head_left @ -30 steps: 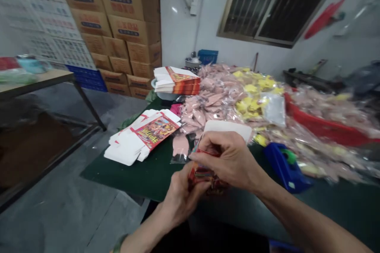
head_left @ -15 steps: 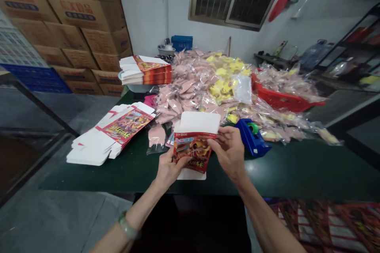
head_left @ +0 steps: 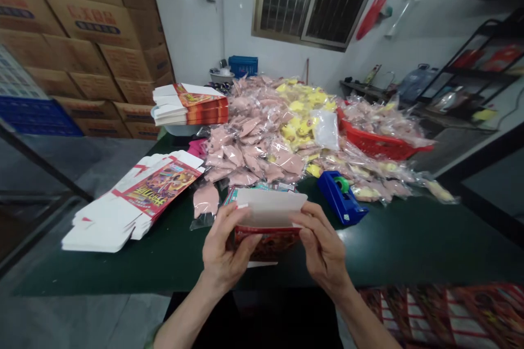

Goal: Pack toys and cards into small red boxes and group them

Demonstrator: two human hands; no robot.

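Between my two hands is a red printed carton, its white inner flap standing up toward the far side. My left hand grips the carton's left side, thumb across the printed front and fingers at the flap's left edge. At the opposite side my right hand holds the edge, with its fingertips by the flap's right corner. The carton is tilted, and its lower end is mostly hidden under the front panel. Just left of it lies a pink bagged piece, and to the right a blue tape dispenser with green tape.
Flat cartons lie stacked at the left of the green table. More cartons sit behind them. Pink bagged pieces and yellow ones are heaped at the back, beside a red basket. Finished-looking red boxes stand low at right.
The carton has tipped so its white flap and opening face me more. My left hand has moved up to the flap's edge, and my right hand has shifted down along the side.
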